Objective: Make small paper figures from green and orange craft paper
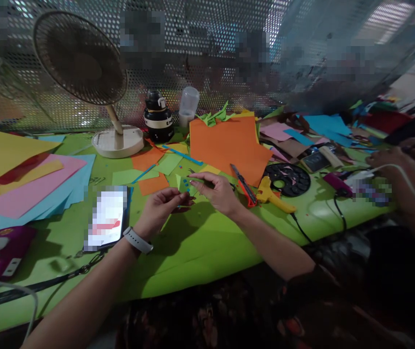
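Observation:
Above the middle of the green table (207, 257), my left hand (161, 208) is closed in a pinch on a small piece of light green paper (178, 180). A white band circles that wrist. My right hand (217, 193) is just to the right, its thumb and fingers drawn together beside the paper. Something thin and dark shows at its fingertips, too small to name. Several tiny blue pieces (187, 184) show between the two hands; whether they lie on the paper or the table is unclear. An orange craft knife (244, 186) rests right of my right hand.
Around lie a yellow glue gun (274, 198), a black palette (291, 180), a lit phone (107, 218), orange paper (225, 145) and stacked coloured sheets (47, 182). A fan (118, 141) and black bottle (158, 118) stand behind. Another person's hand (387, 160) is at far right.

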`<state>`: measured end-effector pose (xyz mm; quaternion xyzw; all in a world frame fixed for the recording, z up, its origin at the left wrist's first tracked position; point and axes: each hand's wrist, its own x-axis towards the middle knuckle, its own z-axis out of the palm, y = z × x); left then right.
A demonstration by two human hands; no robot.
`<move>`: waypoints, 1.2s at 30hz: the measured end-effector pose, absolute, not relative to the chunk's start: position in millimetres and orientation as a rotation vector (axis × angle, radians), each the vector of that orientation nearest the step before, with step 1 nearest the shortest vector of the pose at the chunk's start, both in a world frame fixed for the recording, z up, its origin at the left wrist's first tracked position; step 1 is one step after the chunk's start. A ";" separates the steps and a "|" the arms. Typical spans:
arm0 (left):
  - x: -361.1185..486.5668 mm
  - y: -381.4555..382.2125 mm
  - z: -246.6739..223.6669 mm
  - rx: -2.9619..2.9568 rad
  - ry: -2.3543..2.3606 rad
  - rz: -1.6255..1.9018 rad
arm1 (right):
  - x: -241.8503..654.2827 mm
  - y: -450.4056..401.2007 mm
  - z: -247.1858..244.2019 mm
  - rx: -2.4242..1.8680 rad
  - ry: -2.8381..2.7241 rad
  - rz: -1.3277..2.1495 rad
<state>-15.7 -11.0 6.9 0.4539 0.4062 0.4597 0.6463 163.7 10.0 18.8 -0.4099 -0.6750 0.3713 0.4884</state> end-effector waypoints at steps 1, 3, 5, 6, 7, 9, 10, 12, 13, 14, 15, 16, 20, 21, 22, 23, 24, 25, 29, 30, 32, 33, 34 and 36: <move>-16.0 -11.2 7.4 1.047 0.920 1.045 | 163.8 10.2 18.6 -0.994 -1.640 0.902; -16.8 -11.6 7.6 1.072 0.902 1.041 | 164.1 10.5 18.5 -0.986 -1.642 0.899; -17.8 -11.6 7.2 1.089 0.884 1.032 | 164.3 10.4 19.0 -0.980 -1.646 0.892; -18.2 -11.7 7.0 1.098 0.881 1.032 | 164.4 10.2 19.4 -0.980 -1.647 0.890; -18.4 -11.7 6.8 1.106 0.882 1.034 | 164.4 9.9 19.8 -0.979 -1.648 0.889; -18.4 -11.8 6.5 1.123 0.893 1.048 | 164.3 8.9 20.4 -0.979 -1.653 0.888; -18.4 -11.9 6.4 1.130 0.899 1.053 | 164.2 8.4 20.5 -0.979 -1.655 0.887; -18.3 -11.9 6.1 1.143 0.904 1.056 | 164.1 7.6 20.5 -0.978 -1.657 0.889; -18.2 -11.9 5.9 1.147 0.905 1.057 | 164.0 7.3 20.3 -0.977 -1.657 0.888; -18.2 -11.9 5.6 1.151 0.907 1.057 | 164.0 7.1 20.0 -0.974 -1.657 0.884; -18.1 -11.8 5.3 1.155 0.909 1.059 | 163.9 6.9 19.8 -0.971 -1.656 0.880; -18.0 -11.7 5.0 1.159 0.912 1.062 | 163.9 6.7 19.7 -0.969 -1.657 0.873; -17.3 -11.5 4.6 1.160 0.920 1.074 | 163.2 6.1 20.2 -0.980 -1.666 0.845; -17.3 -11.6 4.8 1.153 0.919 1.076 | 162.9 5.9 20.4 -0.983 -1.663 0.844; -17.3 -11.8 5.0 1.143 0.917 1.077 | 162.7 5.9 20.5 -0.984 -1.658 0.842; -17.3 -12.0 5.2 1.131 0.913 1.077 | 162.5 5.9 20.6 -0.982 -1.652 0.840; -17.4 -12.2 5.3 1.117 0.908 1.079 | 162.4 6.0 20.5 -0.981 -1.644 0.836; -17.6 -12.4 5.4 1.103 0.902 1.081 | 162.5 6.2 20.3 -0.978 -1.637 0.832; -18.3 -12.6 4.6 1.084 0.894 1.091 | 163.1 6.9 18.7 -0.979 -1.629 0.836; -18.3 -12.4 4.2 1.084 0.897 1.089 | 163.1 6.8 18.4 -0.982 -1.634 0.833; -18.3 -12.2 3.7 1.084 0.904 1.079 | 162.7 6.2 18.0 -0.982 -1.651 0.806; -18.3 -12.2 3.6 1.081 0.906 1.076 | 162.4 5.7 17.9 -0.980 -1.665 0.779; -18.3 -12.3 3.7 1.074 0.909 1.077 | 162.0 5.1 18.0 -0.978 -1.679 0.741; -18.3 -12.7 4.2 1.044 0.911 1.093 | 161.4 3.8 18.4 -0.979 -1.707 0.661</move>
